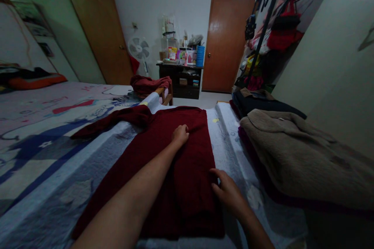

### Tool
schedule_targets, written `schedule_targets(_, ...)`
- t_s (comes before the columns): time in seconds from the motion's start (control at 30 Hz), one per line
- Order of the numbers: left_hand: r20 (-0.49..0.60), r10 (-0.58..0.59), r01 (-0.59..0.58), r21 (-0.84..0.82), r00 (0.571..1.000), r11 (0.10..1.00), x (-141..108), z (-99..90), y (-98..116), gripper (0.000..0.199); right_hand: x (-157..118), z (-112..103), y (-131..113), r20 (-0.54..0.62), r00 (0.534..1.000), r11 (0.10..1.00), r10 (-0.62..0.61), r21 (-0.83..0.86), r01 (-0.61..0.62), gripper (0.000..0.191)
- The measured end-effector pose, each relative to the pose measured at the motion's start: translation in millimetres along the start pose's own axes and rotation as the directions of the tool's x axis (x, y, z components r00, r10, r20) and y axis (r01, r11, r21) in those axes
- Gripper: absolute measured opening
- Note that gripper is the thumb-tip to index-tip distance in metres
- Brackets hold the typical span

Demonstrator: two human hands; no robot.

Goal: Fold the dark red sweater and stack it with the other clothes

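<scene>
The garment (pixel 157 151) lies spread on the pale blue-grey cover (pixel 78 186), under the left grip (pixel 180 135) and just beside the right grip (pixel 215 180). It is a deep, dark red, matte and plain, with soft shallow creases around the left grip and a straighter edge running down past the right one. Its upper end, slightly curved, is beyond the left grip; its lower hem is on the near side of both. One sleeve (pixel 117 120) reaches out to the left of the left grip, bunched where it leaves the body and narrowing toward its end. Another long layer is folded down over the body, between the left forearm and the right grip. The left grip rests on the cloth with its fingers loosely curled; whether they pinch any of it, I cannot tell. The right grip is released, thumb and forefinger apart at the garment's edge; contact there is unclear. Right of the right grip sits a thick, fuzzy brown coat (pixel 304 159) over purple cloth (pixel 257 167), with dark folded clothes (pixel 263 103) beyond it. Past the left grip, farther off and to the left, a duller red cloth (pixel 149 85) hangs in a heap on a wooden frame (pixel 168 99).
</scene>
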State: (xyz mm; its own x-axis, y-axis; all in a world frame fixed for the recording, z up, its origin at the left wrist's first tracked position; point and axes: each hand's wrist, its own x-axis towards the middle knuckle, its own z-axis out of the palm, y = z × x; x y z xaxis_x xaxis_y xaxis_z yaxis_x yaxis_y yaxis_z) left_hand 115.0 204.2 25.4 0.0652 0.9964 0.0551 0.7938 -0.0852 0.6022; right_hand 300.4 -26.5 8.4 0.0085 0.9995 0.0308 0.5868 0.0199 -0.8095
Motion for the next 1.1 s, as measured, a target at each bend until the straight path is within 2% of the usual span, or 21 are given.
schedule_targets(0.07,-0.014,-0.049,0.048,-0.04,0.999,0.998,2.8,2.0,-5.8,0.036,12.1,-7.4,-2.6,-0.011,0.999,0.996,-0.043,-0.078,0.042,0.04)
schedule_targets(0.13,-0.011,-0.11,0.108,-0.099,0.994,0.989,8.6,3.1,-12.9,0.031,30.5,-14.3,-5.9,-0.055,0.996,0.993,-0.066,-0.099,0.06,0.036)
schedule_targets(0.27,0.007,-0.165,0.161,-0.249,0.986,0.955,18.9,2.8,-26.9,0.015,83.1,-21.4,-8.8,-0.165,0.986,0.999,-0.023,-0.031,0.018,0.032)
schedule_targets(0.37,0.014,-0.175,0.169,-0.355,0.984,0.919,19.0,1.7,-35.6,0.01,128.2,-21.0,-6.2,-0.163,0.987,1.0,-0.003,0.012,0.005,0.029)
schedule_targets(0.6,0.055,-0.114,0.126,-0.501,0.992,0.856,11.6,0.2,-51.3,0.015,224.9,-6.3,6.0,-0.249,0.968,1.0,-0.007,-0.023,0.002,0.027)
schedule_targets(0.73,0.021,-0.027,0.034,-0.562,0.999,0.826,7.7,5.1,-56.6,0.022,275.9,3.7,15.2,-0.311,0.95,0.999,0.032,-0.031,-0.044,0.035)
schedule_targets(0.8,-0.009,0.009,-0.013,-0.569,1.0,0.822,5.4,6.9,-57.3,0.029,299.9,6.5,19.9,-0.334,0.941,0.998,0.059,-0.01,-0.067,0.038)
schedule_targets(0.93,-0.031,0.018,-0.031,-0.497,0.999,0.867,1.5,6.5,-55.6,0.04,341.8,9.0,26.4,-0.345,0.932,0.994,0.112,0.058,-0.097,0.034)
schedule_targets(1.1,-0.015,0.056,-0.057,-0.387,0.998,0.92,-1.5,1.8,-50.8,0.025,377.4,16.3,30.0,-0.335,0.934,0.98,0.121,0.189,-0.06,0.036)
